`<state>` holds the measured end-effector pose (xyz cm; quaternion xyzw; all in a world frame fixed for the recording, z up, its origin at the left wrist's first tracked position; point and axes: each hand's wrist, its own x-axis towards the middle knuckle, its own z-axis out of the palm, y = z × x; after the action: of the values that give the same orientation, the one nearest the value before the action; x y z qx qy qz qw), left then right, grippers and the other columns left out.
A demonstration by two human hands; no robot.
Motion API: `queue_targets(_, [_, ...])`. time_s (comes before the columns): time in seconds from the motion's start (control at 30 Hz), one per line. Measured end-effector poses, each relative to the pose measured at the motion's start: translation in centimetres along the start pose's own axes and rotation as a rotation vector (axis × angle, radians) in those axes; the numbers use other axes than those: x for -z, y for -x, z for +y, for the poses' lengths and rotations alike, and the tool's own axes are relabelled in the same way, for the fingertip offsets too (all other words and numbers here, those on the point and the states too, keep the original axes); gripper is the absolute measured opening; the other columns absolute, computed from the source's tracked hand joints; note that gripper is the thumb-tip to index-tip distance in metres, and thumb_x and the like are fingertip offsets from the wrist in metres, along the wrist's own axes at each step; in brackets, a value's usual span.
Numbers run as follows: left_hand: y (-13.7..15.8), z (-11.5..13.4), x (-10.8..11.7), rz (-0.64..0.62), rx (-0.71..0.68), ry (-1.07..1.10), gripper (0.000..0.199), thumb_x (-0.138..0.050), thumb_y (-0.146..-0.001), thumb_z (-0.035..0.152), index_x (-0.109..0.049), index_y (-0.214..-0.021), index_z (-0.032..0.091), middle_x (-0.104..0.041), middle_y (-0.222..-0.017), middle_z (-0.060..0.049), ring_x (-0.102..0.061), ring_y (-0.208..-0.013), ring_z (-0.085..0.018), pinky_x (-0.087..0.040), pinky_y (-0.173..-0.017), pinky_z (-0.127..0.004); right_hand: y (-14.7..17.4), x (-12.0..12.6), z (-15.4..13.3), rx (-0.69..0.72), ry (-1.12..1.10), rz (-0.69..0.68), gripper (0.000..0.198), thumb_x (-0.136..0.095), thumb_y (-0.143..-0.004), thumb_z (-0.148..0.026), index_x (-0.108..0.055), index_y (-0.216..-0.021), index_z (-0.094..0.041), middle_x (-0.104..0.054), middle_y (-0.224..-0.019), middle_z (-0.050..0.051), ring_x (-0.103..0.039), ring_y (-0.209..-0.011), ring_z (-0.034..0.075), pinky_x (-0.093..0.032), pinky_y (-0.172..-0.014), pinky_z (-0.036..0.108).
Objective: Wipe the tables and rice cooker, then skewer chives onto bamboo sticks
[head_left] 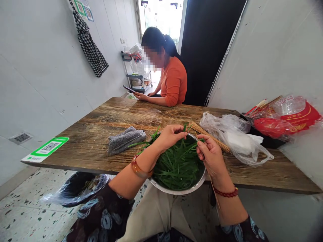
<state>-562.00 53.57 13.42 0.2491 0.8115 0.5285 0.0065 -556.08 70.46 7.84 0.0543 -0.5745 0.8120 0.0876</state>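
A metal bowl [176, 192] full of long, flat green chives [176, 166] sits in front of me at the table's near edge. Above its far side, my left hand [171, 137] pinches a chive leaf between thumb and fingers. My right hand [211, 153] is closed around a thin bamboo skewer [214, 188], whose long end runs down along my wrist. Some chive leaves reach the fingertips of the right hand, by the skewer's upper end; my fingers partly hide how they meet. Behind the right hand lies a bundle of bamboo skewers [208, 136].
On the wooden table [96, 134] lie a folded grey cloth [126, 139] to the left and plastic bags [234, 137] to the right. Red packaging [297, 117] fills the right corner. A person in orange [174, 80] sits opposite with a phone. A lined bin [80, 188] stands below left.
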Motion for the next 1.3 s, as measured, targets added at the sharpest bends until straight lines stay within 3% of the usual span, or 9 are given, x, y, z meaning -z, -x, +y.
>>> queue_targets(0.13, [-0.1, -0.1, -0.2, -0.036, -0.006, -0.057, 0.024, -0.056, -0.083, 0.029, -0.064, -0.066, 0.013, -0.058, -0.061, 0.003, -0.048, -0.057, -0.009, -0.036, -0.058, -0.021, 0.1, 0.1, 0.1, 0.008, 0.060, -0.012, 0.031, -0.069, -0.083, -0.038, -0.063, -0.107, -0.019, -0.055, -0.058, -0.007, -0.042, -0.042, 0.005, -0.032, -0.038, 0.015])
queue_targets(0.33, [-0.2, -0.6, -0.5, -0.123, -0.041, -0.140, 0.020, -0.054, -0.082, 0.021, -0.071, -0.074, 0.014, -0.064, -0.067, 0.001, -0.057, -0.067, -0.012, -0.042, -0.063, -0.021, 0.3, 0.0, 0.0, 0.035, 0.183, -0.086, 0.030, -0.066, -0.086, -0.038, -0.065, -0.110, -0.020, -0.056, -0.059, -0.006, -0.044, -0.043, 0.006, -0.034, -0.040, 0.017])
queue_targets(0.43, [-0.3, -0.7, -0.6, -0.082, -0.083, -0.174, 0.019, -0.055, -0.080, 0.018, -0.073, -0.075, 0.014, -0.065, -0.068, 0.001, -0.057, -0.067, -0.012, -0.042, -0.064, -0.021, 0.3, -0.1, -0.1, 0.042, 0.226, -0.117, 0.029, -0.064, -0.087, -0.038, -0.066, -0.110, -0.020, -0.057, -0.061, -0.005, -0.047, -0.044, 0.007, -0.036, -0.041, 0.018])
queue_targets(0.6, [-0.2, -0.7, -0.7, -0.007, 0.042, -0.008, 0.015, -0.060, -0.076, 0.017, -0.072, -0.085, 0.014, -0.065, -0.063, 0.002, -0.057, -0.058, -0.010, -0.044, -0.058, -0.020, 0.1, -0.1, -0.2, 0.049, 0.267, -0.128, 0.028, -0.063, -0.088, -0.039, -0.066, -0.109, -0.020, -0.057, -0.060, -0.005, -0.047, -0.043, 0.007, -0.036, -0.041, 0.019])
queue_targets(0.7, [-0.2, -0.5, -0.7, 0.025, 0.085, 0.058, 0.012, -0.064, -0.075, 0.021, -0.070, -0.082, 0.013, -0.064, -0.061, 0.002, -0.059, -0.055, -0.010, -0.044, -0.055, -0.020, 0.1, 0.1, -0.1, 0.053, 0.313, -0.150, 0.028, -0.062, -0.089, -0.038, -0.067, -0.111, -0.022, -0.058, -0.060, -0.005, -0.048, -0.043, 0.007, -0.037, -0.042, 0.019])
queue_targets(1.3, [0.0, 0.3, -0.7, 0.090, 0.071, 0.082, 0.017, -0.062, -0.074, 0.018, -0.072, -0.086, 0.013, -0.066, -0.060, 0.002, -0.060, -0.056, -0.010, -0.045, -0.058, -0.020, 0.2, 0.1, -0.2, 0.060, 0.360, -0.135, 0.035, -0.062, -0.088, -0.037, -0.069, -0.119, -0.022, -0.059, -0.058, -0.005, -0.049, -0.042, 0.008, -0.039, -0.042, 0.021])
